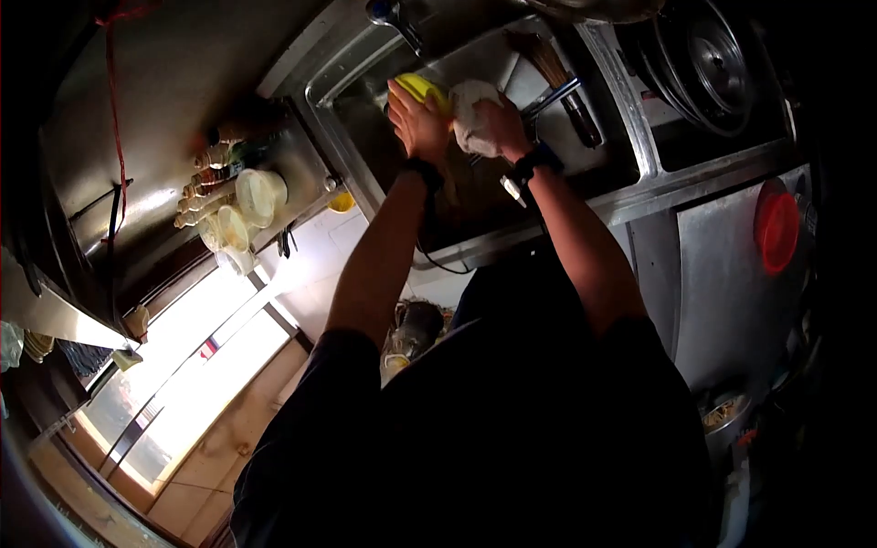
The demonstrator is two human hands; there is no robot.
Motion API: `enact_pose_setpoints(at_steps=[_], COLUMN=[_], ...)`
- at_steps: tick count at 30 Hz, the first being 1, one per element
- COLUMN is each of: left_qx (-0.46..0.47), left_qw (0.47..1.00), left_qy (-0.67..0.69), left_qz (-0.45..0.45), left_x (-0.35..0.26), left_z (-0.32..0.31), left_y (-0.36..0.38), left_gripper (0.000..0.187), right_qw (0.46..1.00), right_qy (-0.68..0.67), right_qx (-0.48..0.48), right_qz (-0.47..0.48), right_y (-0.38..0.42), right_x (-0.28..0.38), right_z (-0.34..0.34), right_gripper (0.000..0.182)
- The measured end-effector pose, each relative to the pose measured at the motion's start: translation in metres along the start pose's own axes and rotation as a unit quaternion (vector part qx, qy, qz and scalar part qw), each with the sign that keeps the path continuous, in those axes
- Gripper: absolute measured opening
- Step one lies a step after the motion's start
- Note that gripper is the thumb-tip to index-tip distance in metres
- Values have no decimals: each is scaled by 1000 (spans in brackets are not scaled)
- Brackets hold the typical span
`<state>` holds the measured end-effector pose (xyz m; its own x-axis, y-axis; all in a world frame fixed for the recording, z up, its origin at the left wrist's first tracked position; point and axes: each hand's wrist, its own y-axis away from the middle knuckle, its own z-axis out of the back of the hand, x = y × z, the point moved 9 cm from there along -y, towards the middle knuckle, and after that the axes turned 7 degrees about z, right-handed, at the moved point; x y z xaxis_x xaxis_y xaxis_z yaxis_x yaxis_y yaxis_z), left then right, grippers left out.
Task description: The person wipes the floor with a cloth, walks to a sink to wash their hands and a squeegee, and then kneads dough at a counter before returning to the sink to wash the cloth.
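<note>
Bending over the metal sink (pixel 630 110), we had both hands in its left basin, close together. Our left hand (pixel 420 123) lay open, its outstretched fingers laid against a bright yellow item (pixel 420 89); we could not tell exactly what that was. Our right hand (pixel 501 126) was closed on a bunched whitish cloth (pixel 473 111), which sat just beside the yellow item, between our two hands. We wore a dark band on each wrist, and a small white piece (pixel 512 188) hung near the right one.

Just to the right of the cloth, a brush (pixel 548 66) with brown bristles lay aslant in the basin, its dark handle pointing toward our side, and a blue-tipped rod (pixel 562 92) crossed it. A tap (pixel 395 20) stood at the far edge. In the compartment on the right we had round dark pans (pixel 717 64), partly lost in shadow.

Well off to our left, pale tubs (pixel 261 197) stood beside a row of bottles (pixel 206 187), with a small yellow cup (pixel 342 202) near the sink's corner. To our right, a round red item (pixel 776 230) showed against the metal front below the rim.
</note>
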<state>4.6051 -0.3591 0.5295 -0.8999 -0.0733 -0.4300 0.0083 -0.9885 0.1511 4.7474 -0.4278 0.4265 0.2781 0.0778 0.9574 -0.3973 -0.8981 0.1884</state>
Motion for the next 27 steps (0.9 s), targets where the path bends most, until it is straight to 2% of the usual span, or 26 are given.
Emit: enact_pose_setpoints(at_steps=[1, 2, 4, 7, 11, 13, 14, 16, 18, 20, 22, 23, 25, 27], left_qx=[-2, -7, 26, 30, 34, 12, 11, 14, 4, -11, -18, -15, -19, -28], left_qw=[999, 998, 999, 998, 999, 997, 996, 995, 993, 998, 999, 999, 998, 997], left_qy=[2, 8, 11, 19, -4, 15, 16, 55, 64, 29, -7, 8, 46, 49], left_qz=[-32, -69, -45, -46, -27, -79, -85, -80, -101, -54, -41, -34, -40, -44], left_x=[-2, -10, -9, -2, -2, -11, -12, 2, 4, 11, 13, 20, 32, 34], left_z=[1, -1, -5, -12, -10, -4, -5, -7, -5, 5, 15, 14, 13, 22], left_y=[-4, -13, -10, -8, -4, -6, -9, -3, -3, -1, 1, -1, -2, 0], left_gripper=[73, 74, 74, 75, 76, 76, 76, 76, 76, 74, 72, 73, 73, 72], right_qw=[988, 989, 999, 999, 1000, 993, 993, 964, 965, 966, 987, 988, 948, 948], right_qy=[-97, -98, 24, -47, 22, -80, -81, -210, -213, -219, -111, -109, -267, -260], right_qx=[-39, -40, -19, -18, 11, -19, -22, -31, -48, -52, -24, -25, -94, -90], right_qz=[-113, -108, -9, 8, 19, -90, -85, -159, -144, -127, -118, -111, -145, -162], right_y=[7, 10, 8, 6, 9, 6, 3, 18, 21, 18, 22, 23, 36, 42], right_x=[-15, -6, 15, 0, -20, -34, -24, -18, -21, -19, -20, -14, -11, -15], right_z=[7, 6, 7, 7, 4, 7, 9, 6, 11, 11, 17, 17, 22, 38], right_gripper=[35, 35, 31, 29, 29, 27, 27, 26, 26, 25, 28, 28, 31, 32])
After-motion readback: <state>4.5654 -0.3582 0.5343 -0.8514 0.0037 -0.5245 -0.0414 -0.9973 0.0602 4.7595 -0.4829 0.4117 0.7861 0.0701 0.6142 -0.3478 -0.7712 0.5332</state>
